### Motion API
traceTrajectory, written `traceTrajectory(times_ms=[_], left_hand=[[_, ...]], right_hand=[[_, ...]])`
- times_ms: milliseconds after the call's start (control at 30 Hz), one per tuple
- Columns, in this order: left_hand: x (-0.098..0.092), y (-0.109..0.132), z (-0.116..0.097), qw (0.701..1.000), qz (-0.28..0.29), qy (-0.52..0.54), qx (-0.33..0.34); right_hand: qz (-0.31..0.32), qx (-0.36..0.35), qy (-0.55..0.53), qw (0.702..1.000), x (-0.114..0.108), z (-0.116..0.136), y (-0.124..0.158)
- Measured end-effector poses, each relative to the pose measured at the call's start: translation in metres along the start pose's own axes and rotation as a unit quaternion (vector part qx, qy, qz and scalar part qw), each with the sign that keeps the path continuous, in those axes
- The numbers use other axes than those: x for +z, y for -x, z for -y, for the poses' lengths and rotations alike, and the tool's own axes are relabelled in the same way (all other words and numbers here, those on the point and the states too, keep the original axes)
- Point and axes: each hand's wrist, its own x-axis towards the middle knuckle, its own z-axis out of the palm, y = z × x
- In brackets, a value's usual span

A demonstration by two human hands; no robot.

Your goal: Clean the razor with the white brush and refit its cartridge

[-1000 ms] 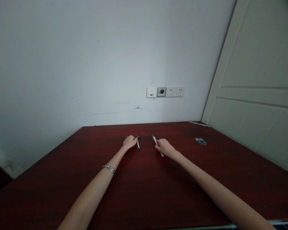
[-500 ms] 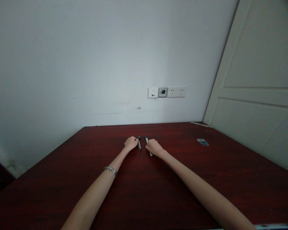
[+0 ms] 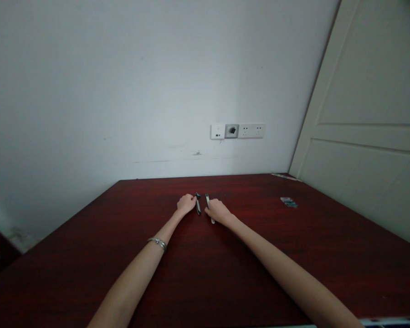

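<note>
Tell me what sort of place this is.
Likely a plain room in a home or office: a dark red wooden table stands against a bare white wall, a row of wall sockets above it, a pale panelled door at right. The right hand grips a white stick on the table.

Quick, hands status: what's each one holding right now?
Left hand: closed, pinching the slim black pen-like stick.
Right hand: closed on the slim white pen-like stick.
</note>
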Motion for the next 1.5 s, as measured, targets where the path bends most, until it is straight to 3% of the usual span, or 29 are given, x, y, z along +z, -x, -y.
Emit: traceTrajectory(times_ms=[133, 267, 367, 567, 667, 767, 1000, 1500], left_hand=[[0.0, 0.0, 0.001, 1.0, 0.001, 0.007, 0.0], [-0.001, -0.001, 0.002, 1.0, 0.002, 0.013, -0.003], [0.0, -0.001, 0.002, 1.0, 0.001, 0.015, -0.007], [-0.001, -0.003, 0.0, 1.0, 0.005, 0.017, -0.017], [-0.003, -0.003, -0.001, 1.0, 0.009, 0.02, -0.018], [-0.004, -0.001, -0.001, 1.0, 0.009, 0.022, -0.019], [-0.006, 0.002, -0.002, 1.0, 0.004, 0.025, -0.014], [-0.008, 0.005, -0.002, 0.999, 0.0, 0.039, 0.0]], right_hand=[[-0.02, 0.0, -0.001, 1.0, -0.004, -0.011, 0.001], [-0.065, 0.018, -0.011, 0.998, -0.017, -0.05, 0.007], [-0.138, 0.063, -0.017, 0.988, -0.028, -0.105, 0.015], [-0.281, 0.122, -0.011, 0.952, -0.038, -0.239, 0.05], [-0.299, 0.164, -0.028, 0.94, -0.039, -0.291, 0.07], [-0.263, 0.194, -0.062, 0.943, -0.034, -0.325, 0.084], [-0.189, 0.169, -0.117, 0.96, -0.023, -0.347, 0.09], [-0.16, 0.178, -0.082, 0.968, -0.024, -0.358, 0.084]])
